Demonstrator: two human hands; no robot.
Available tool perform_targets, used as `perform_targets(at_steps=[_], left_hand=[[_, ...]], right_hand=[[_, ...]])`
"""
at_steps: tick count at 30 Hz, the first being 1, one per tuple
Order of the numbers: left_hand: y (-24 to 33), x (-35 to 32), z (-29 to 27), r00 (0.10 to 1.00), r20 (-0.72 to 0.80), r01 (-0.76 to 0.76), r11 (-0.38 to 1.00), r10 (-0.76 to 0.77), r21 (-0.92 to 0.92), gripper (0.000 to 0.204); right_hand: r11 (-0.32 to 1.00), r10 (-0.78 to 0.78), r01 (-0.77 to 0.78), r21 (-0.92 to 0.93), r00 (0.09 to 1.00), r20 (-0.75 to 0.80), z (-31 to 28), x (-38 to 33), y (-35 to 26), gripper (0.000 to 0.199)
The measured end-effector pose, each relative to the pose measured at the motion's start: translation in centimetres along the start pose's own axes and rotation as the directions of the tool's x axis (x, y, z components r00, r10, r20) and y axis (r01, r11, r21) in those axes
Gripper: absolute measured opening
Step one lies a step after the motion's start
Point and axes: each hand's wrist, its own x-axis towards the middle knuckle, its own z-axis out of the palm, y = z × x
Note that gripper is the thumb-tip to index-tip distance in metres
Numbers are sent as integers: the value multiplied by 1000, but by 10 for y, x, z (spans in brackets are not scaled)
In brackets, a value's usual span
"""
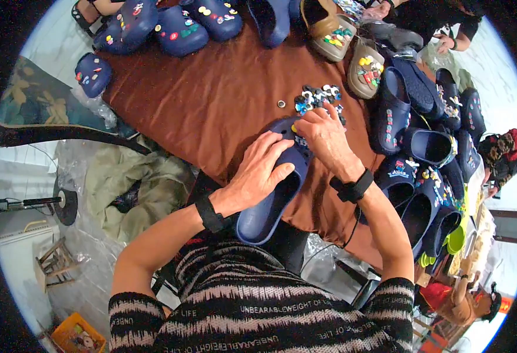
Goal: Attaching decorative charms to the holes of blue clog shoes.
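Basically, navy foam clog (268,203) lies at centre on the brown tablecloth (211,100), heel toward 6 o'clock, toe toward 12. Left hand (261,170) lies flat over the clog's left rim and upper, fingers spread, pressing down more than clenching. Right hand (324,138) sits at the toe, fingertips curled and pinched on the upper; whether a charm is between them, cannot tell. Pile of small charms (317,97) just beyond the toe at 12, a small ring (281,104) beside it at 11. Rows of more navy clogs (423,176) at 3, tan clogs (350,50) at 1.

Judgement: clog looks light, soft, springy foam, matte so not slippery, not fragile. Best hold is the side rim or heel, leaving the holed top free. Charms are tiny and need a fingertip pinch.
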Motion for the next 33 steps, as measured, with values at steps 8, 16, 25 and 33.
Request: perform_targets(at_steps=[8, 16, 25, 33], left_hand=[[-3, -1, 2, 1000, 1, -13, 1000, 13, 14, 59], [-2, 0, 3, 1000, -2, -13, 1000, 13, 28, 59], [-2, 1, 1, 1000, -2, -21, 1000, 21, 0, 57], [-3, -1, -3, 1000, -11, -19, 1000, 19, -12, 58]], right_hand=[[997, 54, -52, 54, 998, -39, -3, -6, -4, 11], [971, 61, -80, 224, 994, 91, 0, -8, 1, 13], [912, 153, -161, 377, 987, 52, -5, -4, 6, 13], [804, 200, -205, 558, 977, 71, -5, -1, 10, 13]])
